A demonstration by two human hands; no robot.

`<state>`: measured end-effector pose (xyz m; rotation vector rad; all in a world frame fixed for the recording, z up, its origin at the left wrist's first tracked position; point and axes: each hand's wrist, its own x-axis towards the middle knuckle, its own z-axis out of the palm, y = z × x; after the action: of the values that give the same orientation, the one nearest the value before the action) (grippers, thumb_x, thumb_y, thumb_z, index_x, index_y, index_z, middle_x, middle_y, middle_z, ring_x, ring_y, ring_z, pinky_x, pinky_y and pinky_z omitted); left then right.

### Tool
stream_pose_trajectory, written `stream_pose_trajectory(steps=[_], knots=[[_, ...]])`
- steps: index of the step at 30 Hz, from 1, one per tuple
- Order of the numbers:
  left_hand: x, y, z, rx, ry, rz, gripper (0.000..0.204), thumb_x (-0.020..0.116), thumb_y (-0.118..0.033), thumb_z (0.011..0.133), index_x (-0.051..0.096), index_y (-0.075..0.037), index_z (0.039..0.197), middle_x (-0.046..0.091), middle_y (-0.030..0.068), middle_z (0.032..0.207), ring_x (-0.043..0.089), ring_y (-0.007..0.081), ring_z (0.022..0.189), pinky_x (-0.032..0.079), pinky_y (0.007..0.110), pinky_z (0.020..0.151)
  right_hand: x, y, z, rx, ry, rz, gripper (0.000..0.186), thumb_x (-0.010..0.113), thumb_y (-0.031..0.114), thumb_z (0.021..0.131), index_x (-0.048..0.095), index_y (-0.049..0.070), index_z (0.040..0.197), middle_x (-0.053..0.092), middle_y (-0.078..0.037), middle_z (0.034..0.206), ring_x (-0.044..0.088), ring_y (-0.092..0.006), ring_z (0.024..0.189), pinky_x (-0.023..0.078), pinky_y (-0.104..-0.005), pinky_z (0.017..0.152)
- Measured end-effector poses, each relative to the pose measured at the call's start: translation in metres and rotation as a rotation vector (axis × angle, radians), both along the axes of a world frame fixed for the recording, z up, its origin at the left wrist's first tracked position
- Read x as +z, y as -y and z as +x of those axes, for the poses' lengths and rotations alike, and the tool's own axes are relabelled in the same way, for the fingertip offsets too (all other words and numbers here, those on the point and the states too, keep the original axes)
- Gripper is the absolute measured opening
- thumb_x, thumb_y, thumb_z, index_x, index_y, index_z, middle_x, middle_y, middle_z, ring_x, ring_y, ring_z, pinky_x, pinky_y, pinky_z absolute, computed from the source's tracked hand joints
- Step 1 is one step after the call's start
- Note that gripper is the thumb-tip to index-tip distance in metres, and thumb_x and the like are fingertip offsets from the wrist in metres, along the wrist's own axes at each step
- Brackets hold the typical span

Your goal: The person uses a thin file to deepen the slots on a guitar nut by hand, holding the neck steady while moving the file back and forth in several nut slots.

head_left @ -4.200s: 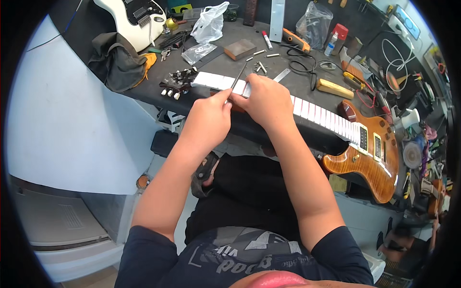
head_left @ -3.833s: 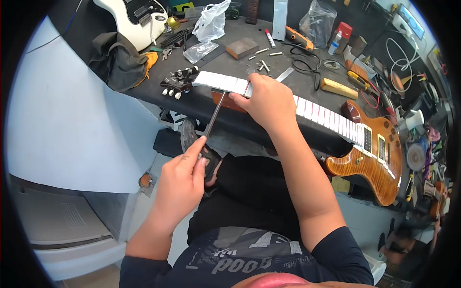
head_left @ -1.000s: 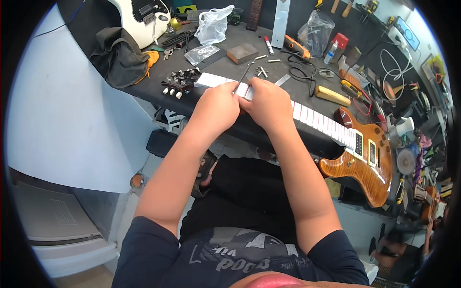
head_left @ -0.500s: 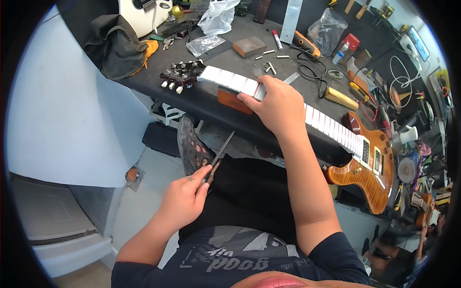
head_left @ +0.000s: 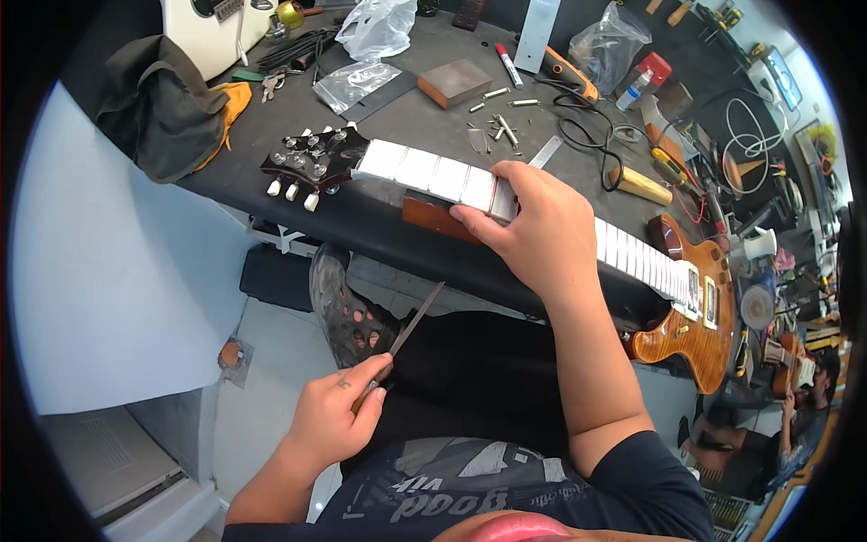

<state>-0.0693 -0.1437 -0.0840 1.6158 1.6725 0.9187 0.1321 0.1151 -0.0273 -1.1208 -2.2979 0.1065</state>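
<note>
An electric guitar (head_left: 682, 336) with an amber flame-top body lies along the bench's near edge, its dark headstock (head_left: 312, 158) to the left. White tape covers the fingerboard (head_left: 417, 173) between the frets. My right hand (head_left: 548, 226) is closed around the neck, thumb on the near side and fingers over the board. Beneath the neck, beside my thumb, sits a reddish-brown wooden block (head_left: 433, 217). Over my lap, apart from the guitar, my left hand (head_left: 341, 406) grips a slim file (head_left: 417, 318) by its handle, the blade pointing up and away.
On the dark bench (head_left: 433, 126) lie a brown block (head_left: 454, 83), a red-and-white marker (head_left: 508, 65), several small metal pins (head_left: 506, 129) and plastic bags (head_left: 377, 29). A dark cloth (head_left: 163, 108) hangs over the left edge. At far right another person (head_left: 799, 415) sits low.
The head view has shifted, so the bench and guitar headstock appear farther left. My left hand and the file sit slightly lower. My right hand stays on the neck.
</note>
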Motion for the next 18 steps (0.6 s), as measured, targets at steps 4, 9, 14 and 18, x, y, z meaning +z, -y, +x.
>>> stream_pose_trajectory(steps=[4, 9, 14, 18], knots=[[-0.005, -0.006, -0.012, -0.056, -0.035, 0.09, 0.046, 0.074, 0.0, 0.091, 0.073, -0.001, 0.136, 0.079, 0.014, 0.089, 0.074, 0.0285, 0.069, 0.059, 0.037, 0.066, -0.004, -0.002, -0.001, 0.026, -0.039, 0.048, 0.049, 0.093, 0.042, 0.081, 0.075, 0.004, 0.106, 0.078, -0.011, 0.094, 0.077, -0.0333, 0.086, 0.061, -0.0435, 0.076], [-0.007, -0.014, -0.028, -0.103, -0.041, 0.115, 0.049, 0.076, 0.002, 0.086, 0.075, -0.001, 0.134, 0.074, 0.0102, 0.079, 0.066, 0.0238, 0.059, 0.053, 0.035, 0.058, -0.002, -0.004, -0.002, 0.014, -0.033, 0.03, 0.048, 0.093, 0.041, 0.081, 0.075, 0.004, 0.106, 0.078, -0.01, 0.093, 0.077, -0.033, 0.086, 0.061, -0.0428, 0.075], [-0.013, -0.022, -0.031, -0.083, -0.026, 0.168, 0.049, 0.076, 0.003, 0.084, 0.075, -0.001, 0.133, 0.069, 0.0077, 0.073, 0.061, 0.0217, 0.054, 0.049, 0.034, 0.053, -0.005, -0.006, 0.001, 0.019, -0.028, 0.046, 0.048, 0.094, 0.04, 0.08, 0.075, 0.004, 0.106, 0.077, -0.01, 0.093, 0.076, -0.0327, 0.086, 0.06, -0.0422, 0.074], [-0.016, -0.019, -0.032, -0.09, -0.027, 0.228, 0.047, 0.077, 0.001, 0.083, 0.075, 0.002, 0.13, 0.059, 0.0059, 0.067, 0.057, 0.0206, 0.055, 0.046, 0.034, 0.055, -0.004, -0.006, -0.001, 0.043, -0.037, 0.051, 0.053, 0.099, 0.038, 0.076, 0.076, 0.003, 0.109, 0.078, -0.011, 0.093, 0.074, -0.0302, 0.079, 0.059, -0.039, 0.071]])
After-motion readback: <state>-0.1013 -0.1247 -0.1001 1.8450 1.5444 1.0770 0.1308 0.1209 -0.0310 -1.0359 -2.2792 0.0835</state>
